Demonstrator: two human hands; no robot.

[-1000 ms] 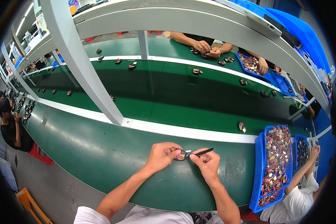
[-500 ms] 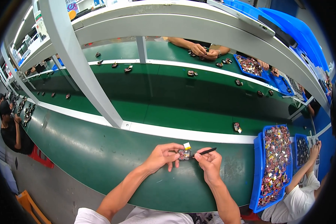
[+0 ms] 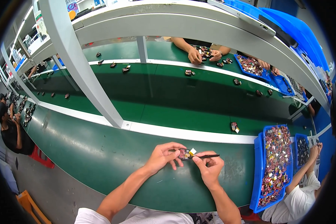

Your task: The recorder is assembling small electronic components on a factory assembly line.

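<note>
My left hand (image 3: 163, 156) grips a small electronic assembly (image 3: 183, 153) above the green bench. It has a dark housing with reddish wires and parts inside. A piece with a white and yellow face (image 3: 192, 151) sticks up at its right side. My right hand (image 3: 210, 168) is closed in a pinch around a slim black pointed tool (image 3: 209, 156). The tool lies nearly level, its tip at the right edge of the assembly beside the white and yellow piece. Fingers partly cover the housing, so the tip's exact contact is hidden.
Right of my hands stands a blue tray (image 3: 257, 175) heaped with wired parts, beside a smaller blue tray (image 3: 295, 149) of dark pieces. A green conveyor belt (image 3: 168, 97) carries spaced assemblies beyond a white rail (image 3: 183, 135). A grey post (image 3: 82, 67) rises at left. Co-workers sit around.
The white and yellow piece has swung to the right on the assembly. My tool has tilted flatter and moved slightly right. Assemblies on the belt have shifted left. The opposite person's hands have parted.
</note>
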